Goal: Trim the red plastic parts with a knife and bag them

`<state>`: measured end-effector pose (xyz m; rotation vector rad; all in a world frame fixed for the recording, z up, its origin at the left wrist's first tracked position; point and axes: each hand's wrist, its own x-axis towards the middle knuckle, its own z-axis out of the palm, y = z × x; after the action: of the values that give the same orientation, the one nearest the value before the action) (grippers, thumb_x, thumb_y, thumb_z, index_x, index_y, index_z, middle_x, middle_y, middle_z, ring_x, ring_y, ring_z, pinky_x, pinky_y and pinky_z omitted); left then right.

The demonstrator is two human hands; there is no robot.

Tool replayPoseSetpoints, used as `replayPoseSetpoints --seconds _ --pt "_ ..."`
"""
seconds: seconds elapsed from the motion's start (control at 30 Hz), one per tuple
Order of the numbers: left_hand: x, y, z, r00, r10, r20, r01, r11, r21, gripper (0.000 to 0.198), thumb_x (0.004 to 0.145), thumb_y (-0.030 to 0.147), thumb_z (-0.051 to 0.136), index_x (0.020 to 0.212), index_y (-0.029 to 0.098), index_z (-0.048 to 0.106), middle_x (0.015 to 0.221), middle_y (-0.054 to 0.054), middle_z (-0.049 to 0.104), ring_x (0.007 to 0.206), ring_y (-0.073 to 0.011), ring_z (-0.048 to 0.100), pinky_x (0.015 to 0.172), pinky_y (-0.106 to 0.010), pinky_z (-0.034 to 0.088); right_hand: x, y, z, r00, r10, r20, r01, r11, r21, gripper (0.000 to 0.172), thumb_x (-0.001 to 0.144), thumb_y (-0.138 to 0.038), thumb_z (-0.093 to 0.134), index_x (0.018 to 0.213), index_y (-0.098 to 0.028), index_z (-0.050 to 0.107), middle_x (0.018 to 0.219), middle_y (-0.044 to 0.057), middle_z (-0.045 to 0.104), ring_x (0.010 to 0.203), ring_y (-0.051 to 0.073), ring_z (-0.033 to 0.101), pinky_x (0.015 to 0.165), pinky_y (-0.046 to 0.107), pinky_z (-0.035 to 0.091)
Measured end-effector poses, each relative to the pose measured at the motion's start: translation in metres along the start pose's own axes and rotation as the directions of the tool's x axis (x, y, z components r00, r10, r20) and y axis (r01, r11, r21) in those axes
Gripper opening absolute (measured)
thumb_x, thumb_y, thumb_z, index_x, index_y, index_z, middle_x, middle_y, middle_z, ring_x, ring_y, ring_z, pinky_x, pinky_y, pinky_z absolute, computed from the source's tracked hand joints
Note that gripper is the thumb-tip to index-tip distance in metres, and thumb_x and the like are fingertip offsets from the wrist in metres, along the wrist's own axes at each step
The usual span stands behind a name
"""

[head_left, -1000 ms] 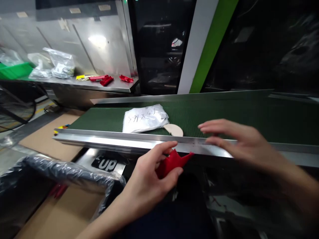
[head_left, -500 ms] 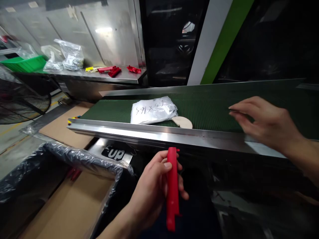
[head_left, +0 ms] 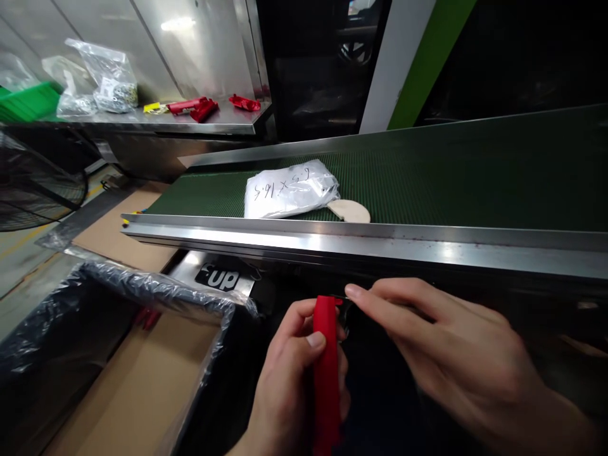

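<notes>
My left hand (head_left: 289,373) is closed round a long red plastic part (head_left: 326,373), held upright with my thumb on its face. The part's lower end runs close to the bottom of the view. A small tab sticks out at its upper right. My right hand (head_left: 441,348) is beside that upper end, thumb and finger pinched together. A thin dark sliver (head_left: 339,297) reaches from the fingertips toward the tab; whether it touches, and what kind of thing it is, I cannot make out.
Beyond my hands runs a green ribbed conveyor belt (head_left: 403,190) with a metal edge rail (head_left: 285,237). A marked plastic bag (head_left: 289,190) and a pale rounded piece (head_left: 351,211) lie on it. A lined bin (head_left: 152,288) stands at left. Red parts (head_left: 194,107) rest on a metal shelf (head_left: 228,123).
My right hand has come from over the belt, down and left, to the top of the red part. My left hand keeps its hold. The view has tilted down slightly.
</notes>
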<state>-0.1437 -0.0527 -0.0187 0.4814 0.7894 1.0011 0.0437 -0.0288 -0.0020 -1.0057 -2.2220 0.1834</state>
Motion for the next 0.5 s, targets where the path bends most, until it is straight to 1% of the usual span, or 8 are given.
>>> replayPoseSetpoints --seconds 0.1,0.17,0.37,0.5 --pt "-0.0023 -0.0010 -0.0019 1.000 -0.002 0.018 0.002 1.000 0.022 0.019 0.086 0.033 0.052 0.099 0.022 0.060 0.067 0.001 0.054 0.044 -0.0084 0.045 0.039 -0.018 0.039 -0.0003 -0.0057 0.0015 1.000 0.000 -0.024 0.000 1.000 0.016 0.048 0.091 -0.002 0.049 0.136 -0.017 0.054 0.113 0.009 0.064 0.100 0.018 0.060 0.080 0.030 0.053" --pt "-0.0027 -0.0004 -0.0022 1.000 0.002 0.028 -0.003 1.000 0.027 0.019 0.086 0.033 0.052 0.100 0.022 0.059 0.061 0.002 0.050 0.044 -0.0089 0.044 0.040 -0.018 0.039 -0.0006 -0.0083 0.0020 0.999 0.002 -0.037 -0.001 1.000 0.028 0.048 0.091 -0.003 0.050 0.136 -0.017 0.053 0.113 0.010 0.064 0.100 0.020 0.059 0.081 0.034 0.053" --pt "-0.0028 0.0047 0.0008 0.999 -0.020 0.031 0.017 0.997 0.081 0.017 0.090 0.029 0.044 0.101 0.021 0.055 0.059 0.002 0.051 0.044 -0.0096 0.044 0.042 -0.019 0.039 -0.0031 -0.0101 0.0010 1.000 -0.017 -0.015 0.017 1.000 -0.004 0.039 0.089 0.000 0.052 0.126 -0.009 0.060 0.115 0.011 0.063 0.101 0.019 0.057 0.083 0.034 0.051" --pt "-0.0039 0.0056 0.0009 0.999 -0.017 0.037 0.014 0.996 0.090 0.018 0.090 0.029 0.044 0.102 0.021 0.054 0.060 0.002 0.052 0.044 -0.0096 0.044 0.041 -0.019 0.038 -0.0012 -0.0108 0.0017 0.999 -0.032 -0.021 0.032 0.999 -0.026 0.035 0.089 0.001 0.052 0.122 -0.007 0.062 0.113 0.012 0.063 0.099 0.018 0.057 0.082 0.032 0.050"
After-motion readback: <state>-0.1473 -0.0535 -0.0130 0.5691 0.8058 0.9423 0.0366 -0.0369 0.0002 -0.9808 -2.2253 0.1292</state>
